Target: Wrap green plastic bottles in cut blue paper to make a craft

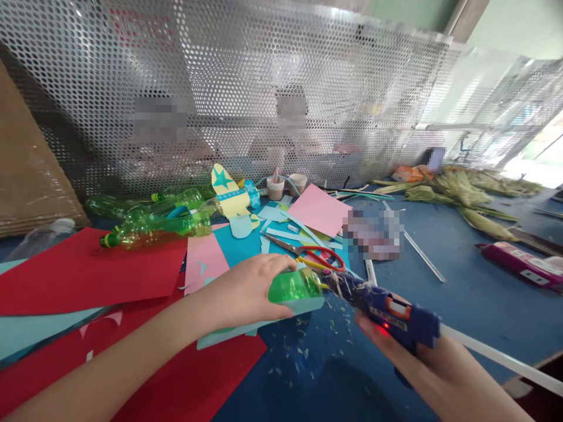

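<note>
My left hand (250,287) is closed around a green plastic bottle (292,287) lying on its side, with light blue paper (303,305) under it. In my right hand (409,351) is a blue hot glue gun (382,308), its red light on and a white glue stick (505,357) jutting from the back. The gun's nozzle points left and is close to the bottle's right end; whether they touch I cannot tell. Just behind the bottle lie red-handled scissors (323,258), partly over paper scraps.
Red paper sheets (97,269) cover the left side, near several green bottles (158,228). Behind are a yellow-and-blue paper-covered bottle (233,199), pink paper (319,211) and small cups (275,189). Corn husks (457,190) and a purple tube-like item (521,265) are right. A perforated metal screen (246,76) stands behind.
</note>
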Tool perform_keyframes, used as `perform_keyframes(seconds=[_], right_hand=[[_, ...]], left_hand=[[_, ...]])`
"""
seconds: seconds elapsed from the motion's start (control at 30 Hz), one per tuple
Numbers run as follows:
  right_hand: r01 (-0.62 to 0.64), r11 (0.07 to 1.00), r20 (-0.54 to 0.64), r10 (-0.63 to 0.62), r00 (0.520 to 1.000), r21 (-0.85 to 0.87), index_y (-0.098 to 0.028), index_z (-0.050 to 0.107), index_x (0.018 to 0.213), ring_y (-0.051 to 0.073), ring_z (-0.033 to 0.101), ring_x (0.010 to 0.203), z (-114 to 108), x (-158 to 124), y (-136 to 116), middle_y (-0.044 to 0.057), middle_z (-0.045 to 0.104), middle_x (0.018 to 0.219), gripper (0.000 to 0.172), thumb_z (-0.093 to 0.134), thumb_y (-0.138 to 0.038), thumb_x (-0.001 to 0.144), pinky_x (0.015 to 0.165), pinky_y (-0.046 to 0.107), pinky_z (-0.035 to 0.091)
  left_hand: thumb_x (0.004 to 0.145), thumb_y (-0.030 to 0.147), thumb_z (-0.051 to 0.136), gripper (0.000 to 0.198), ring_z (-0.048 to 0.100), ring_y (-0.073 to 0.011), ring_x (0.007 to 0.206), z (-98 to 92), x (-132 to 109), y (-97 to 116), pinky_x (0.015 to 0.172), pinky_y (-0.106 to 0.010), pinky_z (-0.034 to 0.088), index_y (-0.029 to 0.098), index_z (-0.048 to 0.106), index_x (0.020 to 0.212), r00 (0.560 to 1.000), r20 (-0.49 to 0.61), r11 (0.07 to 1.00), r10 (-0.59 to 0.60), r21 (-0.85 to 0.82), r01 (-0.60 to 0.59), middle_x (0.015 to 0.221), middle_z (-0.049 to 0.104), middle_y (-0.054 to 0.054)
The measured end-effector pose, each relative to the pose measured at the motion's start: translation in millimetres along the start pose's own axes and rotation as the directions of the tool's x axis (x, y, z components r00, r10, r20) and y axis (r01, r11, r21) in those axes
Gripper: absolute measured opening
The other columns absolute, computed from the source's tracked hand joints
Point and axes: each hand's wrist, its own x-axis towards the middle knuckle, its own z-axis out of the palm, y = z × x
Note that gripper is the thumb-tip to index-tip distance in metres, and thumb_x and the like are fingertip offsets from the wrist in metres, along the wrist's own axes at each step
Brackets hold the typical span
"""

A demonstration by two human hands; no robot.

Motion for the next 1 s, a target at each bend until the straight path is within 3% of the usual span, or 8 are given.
perform_keyframes(seconds=[0.1,0.23,0.33,0.43,0.57,0.73,0.83,1.0], right_hand=[[-0.073,0.997,0.029,0.072,0.997,0.017,-0.022,0.067,0.118,0.037,0.069,0.101,1,0,-3,0.013,0.070,0.119,0.070,0.046,-0.076,0.079,0.083,0.047,0.060],[-0.096,0.994,0.074,0.092,0.993,0.050,-0.022,0.069,0.116,0.036,0.070,0.098,-2,4,-2,0.013,0.069,0.122,0.068,0.047,-0.074,0.080,0.078,0.044,0.062],[-0.069,0.996,0.144,0.060,0.988,0.060,-0.022,0.072,0.106,0.033,0.072,0.091,-9,11,-2,0.011,0.076,0.105,0.058,0.055,-0.069,0.078,0.072,0.038,0.062],[-0.112,0.988,0.136,0.098,0.986,0.105,-0.022,0.073,0.088,0.029,0.071,0.075,-17,20,-6,0.007,0.076,0.078,0.050,0.056,-0.068,0.077,0.065,0.033,0.060],[-0.264,0.930,0.147,0.232,0.962,0.257,-0.020,0.073,0.078,0.023,0.068,0.071,-25,34,-5,0.006,0.075,0.078,0.050,0.061,-0.068,0.073,0.063,0.028,0.057],[-0.465,0.769,0.321,0.349,0.880,0.438,-0.016,0.075,0.077,0.023,0.069,0.076,-33,53,23,0.009,0.075,0.077,0.043,0.072,-0.059,0.069,0.066,0.027,0.058],[-0.556,0.711,0.394,0.407,0.824,0.431,-0.014,0.075,0.074,0.021,0.069,0.070,-47,60,45,0.008,0.074,0.073,0.036,0.074,-0.051,0.073,0.062,0.025,0.057],[-0.593,0.701,0.305,0.509,0.805,0.396,-0.016,0.071,0.063,0.011,0.058,0.042,-74,67,74,0.002,0.067,0.054,0.026,0.073,-0.038,0.075,0.040,0.017,0.043]], left_hand=[[0.075,0.029,0.065,0.046,0.056,-0.0269,0.116,2.3,0,0,0.098,-0.040,0.043,0.024,0.055,0.120,1.000,-0.025,1.000,0.009,0.012,-0.009,0.126,0.062,-0.005],[0.078,0.027,0.063,0.047,0.056,-0.0244,0.119,3.1,0,-3,0.100,-0.037,0.043,0.027,0.053,0.124,0.996,-0.079,0.999,0.036,-0.013,-0.037,0.129,0.061,-0.002],[0.080,0.025,0.062,0.044,0.057,-0.0238,0.119,2.0,0,-6,0.101,-0.037,0.044,0.027,0.053,0.124,0.991,-0.124,0.999,0.041,-0.014,-0.043,0.130,0.062,-0.001],[0.082,0.023,0.064,0.035,0.059,-0.0234,0.116,0.2,2,-10,0.101,-0.038,0.044,0.026,0.059,0.117,0.987,-0.150,0.998,0.065,0.003,-0.065,0.126,0.065,-0.001],[0.082,0.020,0.064,0.029,0.062,-0.0221,0.112,-4.3,4,-13,0.097,-0.037,0.046,0.026,0.065,0.111,0.985,-0.144,0.995,0.100,-0.002,-0.102,0.120,0.068,0.000],[0.082,0.024,0.060,0.029,0.062,-0.0238,0.111,-12.2,3,-15,0.096,-0.037,0.047,0.028,0.068,0.110,0.992,-0.124,1.000,0.023,-0.005,-0.024,0.120,0.069,0.001],[0.083,0.030,0.058,0.027,0.062,-0.0254,0.112,-13.9,4,-17,0.095,-0.038,0.048,0.030,0.068,0.108,0.991,-0.133,1.000,0.003,0.001,-0.003,0.121,0.069,0.001],[0.083,0.035,0.056,0.028,0.060,-0.0278,0.115,-13.6,7,-22,0.098,-0.042,0.047,0.032,0.068,0.108,0.990,-0.136,1.000,-0.020,-0.010,0.019,0.123,0.067,0.001]])
